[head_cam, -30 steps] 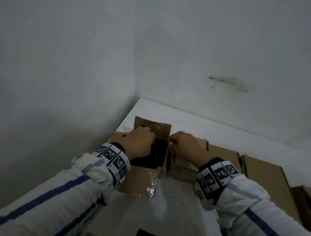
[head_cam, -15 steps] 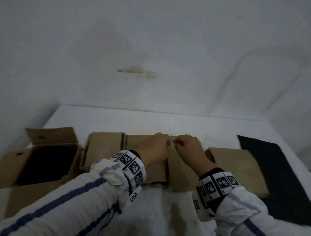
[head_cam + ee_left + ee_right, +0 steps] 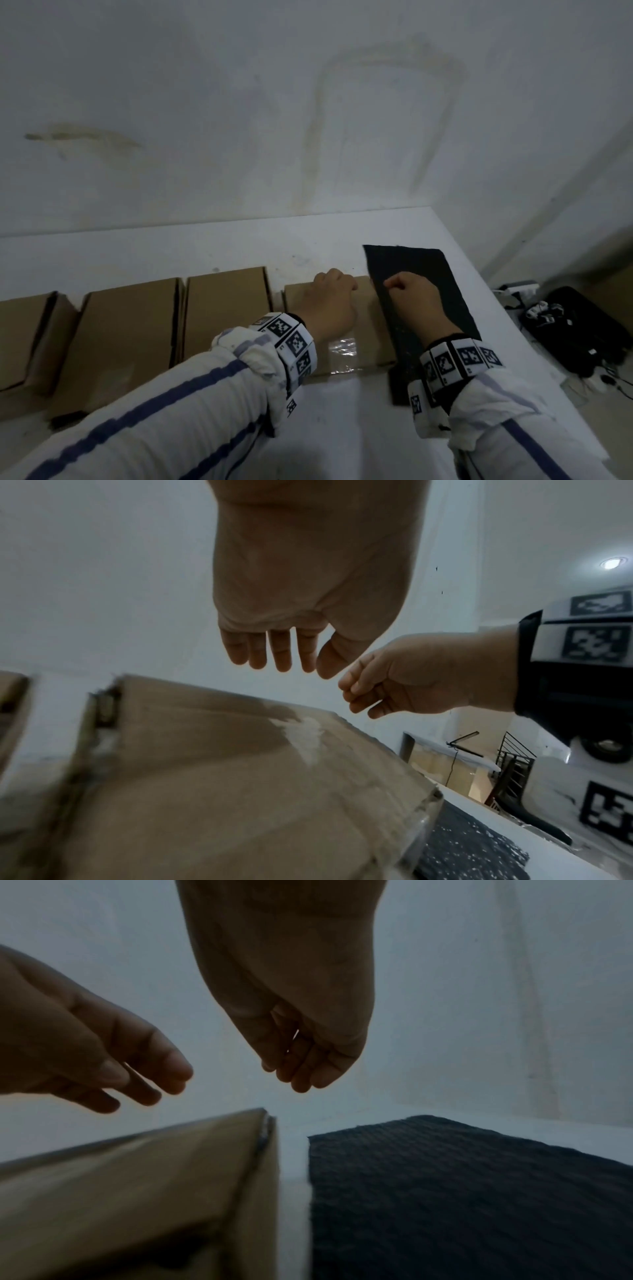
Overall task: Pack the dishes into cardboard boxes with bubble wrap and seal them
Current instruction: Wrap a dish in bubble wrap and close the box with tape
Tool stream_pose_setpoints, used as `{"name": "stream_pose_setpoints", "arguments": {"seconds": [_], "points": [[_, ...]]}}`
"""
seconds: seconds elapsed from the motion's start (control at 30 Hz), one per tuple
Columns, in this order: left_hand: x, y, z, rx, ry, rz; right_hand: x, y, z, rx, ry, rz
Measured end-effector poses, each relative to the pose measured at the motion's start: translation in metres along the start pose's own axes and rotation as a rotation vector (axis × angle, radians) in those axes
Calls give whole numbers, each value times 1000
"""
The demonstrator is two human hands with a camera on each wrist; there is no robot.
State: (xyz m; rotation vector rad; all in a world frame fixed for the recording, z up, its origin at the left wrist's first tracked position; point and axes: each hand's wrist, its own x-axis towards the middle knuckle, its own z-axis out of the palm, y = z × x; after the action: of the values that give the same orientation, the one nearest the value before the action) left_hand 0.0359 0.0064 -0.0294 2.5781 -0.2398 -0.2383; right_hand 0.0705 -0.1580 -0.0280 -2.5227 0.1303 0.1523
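Note:
A closed cardboard box (image 3: 370, 329) (image 3: 240, 777) (image 3: 137, 1177) stands at the right end of a row on the white table (image 3: 171, 253). A strip of clear tape (image 3: 342, 353) runs over its front edge. My left hand (image 3: 334, 294) (image 3: 301, 658) hovers just above the box's far edge, fingers hanging relaxed and holding nothing. My right hand (image 3: 407, 291) (image 3: 301, 1066) is beside it, over the left edge of a black mat (image 3: 428, 274) (image 3: 462, 1191), with fingers loosely curled and empty. No dishes or bubble wrap show.
Two more closed boxes (image 3: 226, 308) (image 3: 126, 339) stand to the left, then an open box (image 3: 20, 339) at the frame's edge. A white wall runs close behind the table. Beyond the table's right edge lie a black bag and cables (image 3: 565, 329).
Both hands have moved right along the row, from the open box in the corner, past the middle boxes, to the rightmost closed box. The view swung right with them.

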Motion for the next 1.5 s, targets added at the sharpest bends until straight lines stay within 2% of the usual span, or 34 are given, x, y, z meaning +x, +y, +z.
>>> {"name": "stream_pose_setpoints", "arguments": {"seconds": [0.07, 0.2, 0.27, 0.43, 0.53, 0.63, 0.7, 0.77, 0.8, 0.9, 0.97, 1.1, 1.2, 1.27, 1.37, 1.43, 1.5], "points": [[10, 7, 10, 13, -12, -2, 9, 24, 1, -44, -43, 66], [22, 9, 20, 96, -51, -16, 19, 51, 17, -255, -287, 118], [24, 5, 24, 126, -52, -16, 19, 56, 28, -312, -348, 143], [29, -2, 28, 138, -33, 6, 19, 58, 41, -368, -264, 101], [32, -4, 26, 94, -31, 2, 23, 52, 32, -249, -209, 100], [37, -6, 20, -74, 18, -39, 24, 25, 7, -87, -69, 31], [37, 1, 8, -353, -29, -96, 19, -4, -8, -57, -28, -84], [34, 7, -6, -721, -68, -196, 9, -34, -13, -95, -78, -223], [32, 8, -14, -895, -43, -257, 3, -47, -11, -113, -120, -282], [18, -4, -35, -1207, 159, -459, -10, -75, -2, -42, -199, -371], [4, -22, -50, -1266, 265, -536, -13, -86, 2, 74, -165, -335], [-44, -65, -83, -1396, 362, -544, -12, -110, 19, 187, -63, -247], [-83, -106, -103, -1456, 412, -570, -20, -137, 45, 351, -177, -70], [-107, -132, -117, -1438, 438, -598, -32, -160, 66, 477, -295, -22], [-147, -169, -140, -1391, 490, -597, -54, -198, 95, 697, -329, 29], [-174, -196, -153, -1299, 530, -591, -71, -223, 114, 818, -307, 17], [-199, -224, -164, -1231, 565, -592, -90, -245, 128, 830, -290, -81]]}}
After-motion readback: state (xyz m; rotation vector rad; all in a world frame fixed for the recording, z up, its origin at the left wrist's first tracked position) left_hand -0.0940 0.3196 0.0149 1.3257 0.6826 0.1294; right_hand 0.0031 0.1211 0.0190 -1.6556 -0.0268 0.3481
